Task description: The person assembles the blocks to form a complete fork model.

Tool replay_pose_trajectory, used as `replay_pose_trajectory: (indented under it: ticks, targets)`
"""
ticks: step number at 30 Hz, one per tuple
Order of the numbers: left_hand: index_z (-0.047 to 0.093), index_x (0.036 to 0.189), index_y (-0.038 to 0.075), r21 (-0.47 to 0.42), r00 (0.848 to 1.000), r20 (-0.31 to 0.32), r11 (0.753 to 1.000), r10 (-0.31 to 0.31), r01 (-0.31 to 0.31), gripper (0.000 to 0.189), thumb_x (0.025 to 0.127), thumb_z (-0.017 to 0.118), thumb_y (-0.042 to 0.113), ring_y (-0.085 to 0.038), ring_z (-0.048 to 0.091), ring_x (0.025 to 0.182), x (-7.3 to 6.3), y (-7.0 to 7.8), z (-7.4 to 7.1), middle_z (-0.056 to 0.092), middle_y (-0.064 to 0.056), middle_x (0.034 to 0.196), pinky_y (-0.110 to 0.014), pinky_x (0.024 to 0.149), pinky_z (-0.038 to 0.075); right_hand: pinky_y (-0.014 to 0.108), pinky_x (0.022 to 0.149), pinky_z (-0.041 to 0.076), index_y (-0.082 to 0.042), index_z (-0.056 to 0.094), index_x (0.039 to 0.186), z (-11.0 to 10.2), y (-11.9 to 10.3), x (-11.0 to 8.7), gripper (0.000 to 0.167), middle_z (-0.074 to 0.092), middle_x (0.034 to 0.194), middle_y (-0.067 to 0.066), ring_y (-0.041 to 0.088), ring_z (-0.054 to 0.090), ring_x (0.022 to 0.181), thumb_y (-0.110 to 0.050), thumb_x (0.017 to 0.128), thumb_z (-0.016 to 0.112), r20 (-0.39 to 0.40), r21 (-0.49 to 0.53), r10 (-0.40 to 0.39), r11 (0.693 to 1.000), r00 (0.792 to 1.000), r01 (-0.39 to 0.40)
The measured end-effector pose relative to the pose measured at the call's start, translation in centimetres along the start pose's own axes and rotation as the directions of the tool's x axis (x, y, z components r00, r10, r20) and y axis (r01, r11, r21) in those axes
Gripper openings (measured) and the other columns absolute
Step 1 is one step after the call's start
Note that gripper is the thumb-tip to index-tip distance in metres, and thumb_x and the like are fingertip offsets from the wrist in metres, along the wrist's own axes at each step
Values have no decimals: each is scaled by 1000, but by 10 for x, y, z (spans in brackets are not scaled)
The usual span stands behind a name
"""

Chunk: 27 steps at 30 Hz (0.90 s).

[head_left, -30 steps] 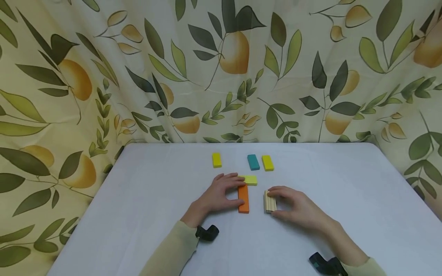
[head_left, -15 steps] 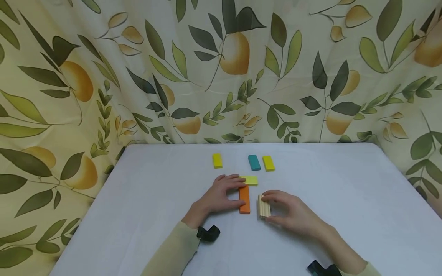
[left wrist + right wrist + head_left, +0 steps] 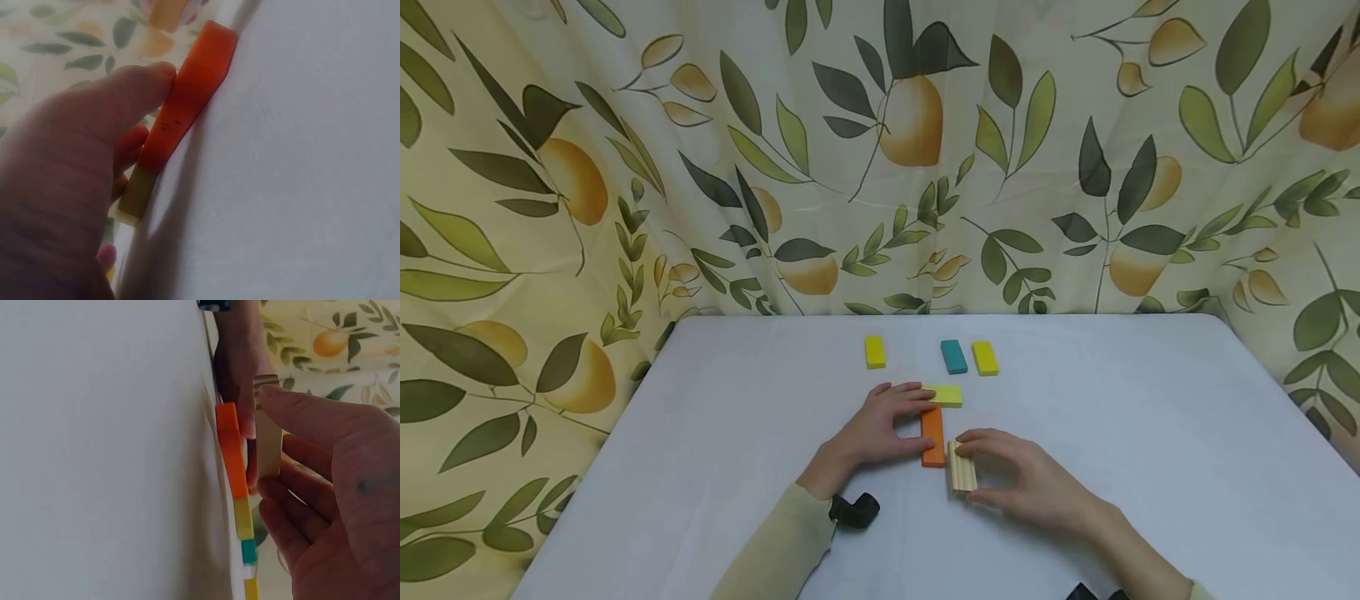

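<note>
My right hand (image 3: 1022,479) pinches a small bundle of plain wooden blocks (image 3: 962,468) between thumb and fingers. In the right wrist view, the bundled blocks (image 3: 269,444) stand apart from the white table surface, beside a long orange strip of block (image 3: 233,459). My left hand (image 3: 883,425) lies at the left of that orange strip (image 3: 932,437), thumb on its near part and fingers over its far end. Those fingers also reach the light yellow block (image 3: 947,396) set crosswise there. In the left wrist view, the thumb (image 3: 140,87) touches the orange strip's side (image 3: 187,94).
Farther back on the white table (image 3: 760,400) lie a yellow block (image 3: 875,352), a teal block (image 3: 953,357) and another yellow block (image 3: 985,358). A fruit-patterned curtain (image 3: 850,167) hangs behind the table's far edge. A dark wrist camera (image 3: 855,511) sits at the left sleeve.
My right hand has carried the wooden blocks left and nearer, to just beside the orange strip's near end. My left hand keeps its place on the orange strip.
</note>
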<state>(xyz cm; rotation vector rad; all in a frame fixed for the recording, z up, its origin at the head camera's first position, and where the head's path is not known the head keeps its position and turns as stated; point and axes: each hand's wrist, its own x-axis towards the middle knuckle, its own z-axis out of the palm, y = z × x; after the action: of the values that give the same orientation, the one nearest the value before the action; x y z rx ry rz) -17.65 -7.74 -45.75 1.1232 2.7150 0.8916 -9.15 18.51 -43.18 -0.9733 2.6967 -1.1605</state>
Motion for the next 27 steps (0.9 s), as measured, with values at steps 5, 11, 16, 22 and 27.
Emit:
replay_pose_trajectory:
  ticks: [5, 11, 16, 22, 27]
  targets:
    - [63, 140, 19, 9, 1000, -5, 1000, 14, -14, 54, 92, 71, 44, -12, 34, 144, 1, 0, -1, 53, 9, 147, -49, 120, 19, 38, 101, 50, -24, 68, 125, 5, -6, 0, 44, 62, 131, -9, 18, 58, 121, -33, 85, 83, 8, 18, -43, 999, 999, 43]
    - [63, 140, 19, -17, 1000, 4, 1000, 7, -7, 52, 93, 72, 41, -11, 34, 145, 1, -1, 1, 53, 9, 147, -47, 121, 17, 36, 100, 50, -23, 68, 125, 16, -10, -2, 42, 62, 130, -7, 18, 59, 119, -30, 86, 83, 14, 22, -118, 993, 993, 118]
    - [64, 139, 19, -26, 1000, -3, 1000, 11, -11, 51, 93, 72, 39, -11, 35, 144, 0, -1, 1, 55, 8, 146, -48, 121, 17, 36, 99, 51, -23, 67, 125, 22, -11, -1, 40, 62, 131, -7, 17, 59, 118, -30, 88, 81, 40, 13, -141, 990, 989, 141]
    - [63, 140, 18, -25, 1000, -6, 1000, 19, -19, 53, 93, 71, 41, -12, 35, 144, 0, 0, -1, 54, 8, 146, -49, 121, 18, 38, 99, 52, -23, 67, 123, 23, -14, 0, 39, 62, 130, -8, 16, 60, 118, -32, 88, 81, 38, -10, -135, 991, 990, 135]
    - [63, 141, 18, -39, 1000, 7, 999, 8, -8, 53, 93, 71, 40, -11, 34, 145, -1, 1, -2, 53, 8, 148, -47, 121, 16, 38, 99, 51, -23, 67, 123, 28, -18, 0, 39, 61, 133, -7, 16, 59, 119, -37, 88, 80, 63, -25, -127, 991, 990, 129]
